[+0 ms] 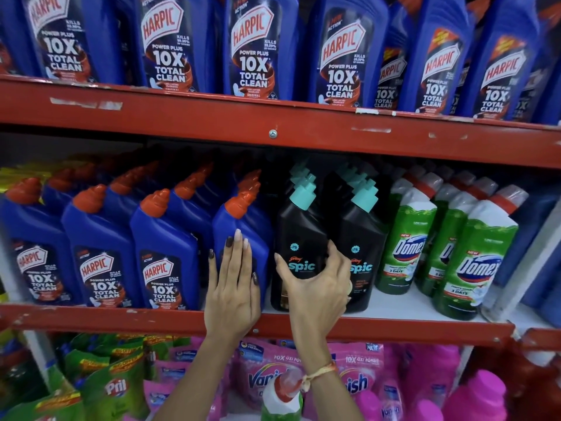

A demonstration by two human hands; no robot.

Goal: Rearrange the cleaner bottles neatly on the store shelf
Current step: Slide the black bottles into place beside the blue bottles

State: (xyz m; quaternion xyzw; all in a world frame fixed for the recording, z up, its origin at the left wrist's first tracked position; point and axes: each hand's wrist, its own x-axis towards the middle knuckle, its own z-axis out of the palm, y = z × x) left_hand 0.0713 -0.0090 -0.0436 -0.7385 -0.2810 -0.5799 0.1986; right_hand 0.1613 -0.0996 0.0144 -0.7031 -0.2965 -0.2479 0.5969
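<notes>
Squaring up: we're on the middle shelf (pixel 303 325), right where the blue Harpic row meets the black Spic row, so that's the step in hand as far as we can judge.
Harpic row: four blue bottles across the front with more stacked behind, labels mostly facing out. Looks decent already, we'd leave the three on the far left alone.
Left hand (pixel 233 294): flat and open, fingers together, palm pressed on the front of the rightmost blue Harpic bottle (pixel 243 226). Not gripping anything, just bracing it. Good idea tbh, keep that pressure so the blue one doesn't tip or twist while its neighbour gets shuffled.
Gap: the Harpic bottle and the black one sit just beside each other, can't tell if they actually touch behind the hands.
Right hand (pixel 315 287): wrapped around the lower body of the front-left Spic bottle (pixel 299 235), thumb on the left edge, fingers curled round the right side into the gap beside the second Spic bottle (pixel 362 238). So it's holding that bottle, which stands upright on the shelf.
Tip: we'd slide it rather than lift, turn the label dead front, and line its base with the shelf's front lip.
Watch out: the fingers in that gap could nudge the second Spic bottle.
Domex bottles (pixel 476 262): green, further right, slightly staggered, probably next.
</notes>
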